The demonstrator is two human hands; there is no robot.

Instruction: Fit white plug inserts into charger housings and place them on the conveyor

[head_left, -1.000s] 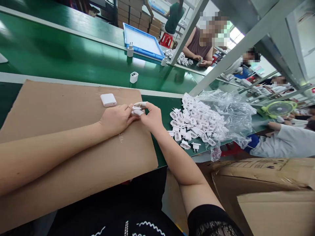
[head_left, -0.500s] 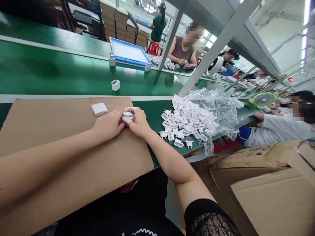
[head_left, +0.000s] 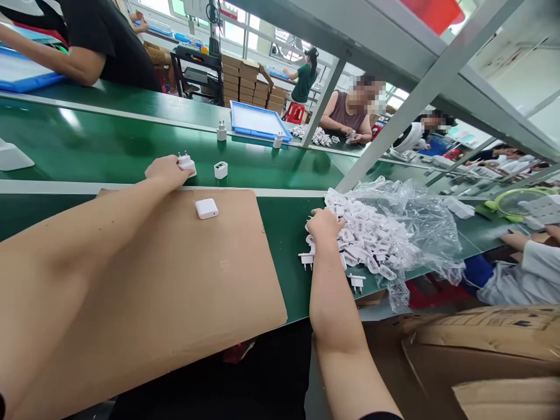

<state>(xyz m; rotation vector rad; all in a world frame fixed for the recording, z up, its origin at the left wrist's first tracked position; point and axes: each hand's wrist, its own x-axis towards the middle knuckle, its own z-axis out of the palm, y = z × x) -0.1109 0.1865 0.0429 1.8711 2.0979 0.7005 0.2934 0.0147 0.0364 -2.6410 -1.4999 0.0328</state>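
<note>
Left hand (head_left: pixel 164 170) out, right hand (head_left: pixel 324 224) at the plug pile (head_left: pixel 371 233)
I pinch a white charger (head_left: pixel 187 164), prongs up, at the green belt (head_left: pixel 131 140); my right grip I can't tell. A careless release could topple it towards the nearby white block (head_left: pixel 221 172).

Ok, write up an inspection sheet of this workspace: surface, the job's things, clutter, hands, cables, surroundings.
Surface: cardboard sheet on a green bench.
Job's things: heap of white plug pieces; white charger, pins up; white casing beyond the cardboard sheet.
Clutter: crumpled clear plastic beside the heap; square white block on the cardboard sheet.
Hands: left hand grips the white charger; right hand is at the heap's left side, grip hidden.
Cables: nothing seen on the cardboard sheet.
Surroundings: blue-rimmed tray ahead; large carton at lower right; other people nearby.
</note>
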